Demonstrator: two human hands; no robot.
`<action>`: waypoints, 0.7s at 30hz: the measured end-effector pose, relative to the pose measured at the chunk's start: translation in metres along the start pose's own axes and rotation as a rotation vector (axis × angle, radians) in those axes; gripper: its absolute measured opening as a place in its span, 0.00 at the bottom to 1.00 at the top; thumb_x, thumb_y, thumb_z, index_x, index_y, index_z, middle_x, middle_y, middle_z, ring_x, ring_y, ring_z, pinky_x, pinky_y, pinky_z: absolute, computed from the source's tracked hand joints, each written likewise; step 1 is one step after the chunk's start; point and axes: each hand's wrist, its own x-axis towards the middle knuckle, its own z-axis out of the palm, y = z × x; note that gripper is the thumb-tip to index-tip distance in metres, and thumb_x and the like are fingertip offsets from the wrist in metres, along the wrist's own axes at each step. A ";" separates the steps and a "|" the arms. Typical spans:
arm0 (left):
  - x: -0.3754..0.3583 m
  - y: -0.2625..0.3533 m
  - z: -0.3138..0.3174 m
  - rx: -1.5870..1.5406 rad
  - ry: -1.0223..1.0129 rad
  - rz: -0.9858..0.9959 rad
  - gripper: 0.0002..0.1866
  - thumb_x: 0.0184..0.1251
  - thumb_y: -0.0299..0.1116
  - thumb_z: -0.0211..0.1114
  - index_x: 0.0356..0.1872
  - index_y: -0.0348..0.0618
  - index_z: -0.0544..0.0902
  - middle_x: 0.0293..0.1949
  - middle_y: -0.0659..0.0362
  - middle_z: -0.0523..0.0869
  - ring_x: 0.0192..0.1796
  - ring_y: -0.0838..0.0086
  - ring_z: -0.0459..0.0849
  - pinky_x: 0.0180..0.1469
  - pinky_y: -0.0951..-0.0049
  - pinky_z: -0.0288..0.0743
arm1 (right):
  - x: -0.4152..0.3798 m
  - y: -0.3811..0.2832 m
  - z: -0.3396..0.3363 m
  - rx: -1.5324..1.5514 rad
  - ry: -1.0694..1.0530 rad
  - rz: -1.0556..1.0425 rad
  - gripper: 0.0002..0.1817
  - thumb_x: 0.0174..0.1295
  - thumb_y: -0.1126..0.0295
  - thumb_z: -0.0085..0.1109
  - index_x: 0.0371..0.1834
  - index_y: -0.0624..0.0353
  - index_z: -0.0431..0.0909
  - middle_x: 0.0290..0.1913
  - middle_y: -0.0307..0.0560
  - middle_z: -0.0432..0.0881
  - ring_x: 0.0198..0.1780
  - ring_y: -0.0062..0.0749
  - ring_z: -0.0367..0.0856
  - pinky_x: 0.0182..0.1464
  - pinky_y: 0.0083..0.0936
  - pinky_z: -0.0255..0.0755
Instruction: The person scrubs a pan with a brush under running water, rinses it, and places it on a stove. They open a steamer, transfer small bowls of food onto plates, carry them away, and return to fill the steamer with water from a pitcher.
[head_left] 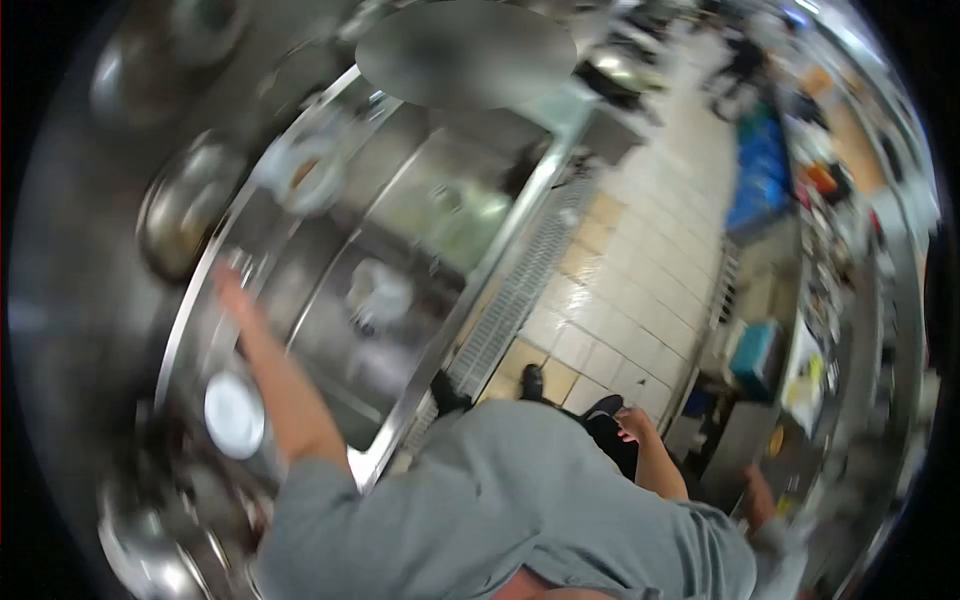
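Note:
Over the far rim of a steel sink (300,310), my left hand (232,285) is stretched out beside a small shiny fitting. Motion smears its fingers, and whether it touches or holds anything is unclear. A white round plate or bowl (235,415) lies below that hand, left of my forearm. Inside the sink are a whitish, translucent item (380,295) and, higher up, a pale container (310,180) with something brown in it. My right hand (634,424) hangs low at my side above the floor, its fingers loosely apart and holding nothing visible.
Metal bowls (190,205) and pans (150,550) are along the left. A floor grate (520,290) runs beside the tiled floor (650,270). Blue crates (760,170) and a cluttered counter (825,290) line the right. Another person's hand (760,495) shows at lower right.

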 end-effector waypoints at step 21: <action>-0.383 -0.094 -0.088 1.042 -0.029 0.209 0.20 0.63 0.34 0.66 0.54 0.34 0.82 0.56 0.46 0.84 0.57 0.54 0.82 0.61 0.62 0.73 | 0.272 0.163 -0.098 -0.069 0.047 -0.117 0.13 0.65 0.65 0.54 0.39 0.64 0.83 0.29 0.54 0.83 0.26 0.42 0.85 0.24 0.38 0.80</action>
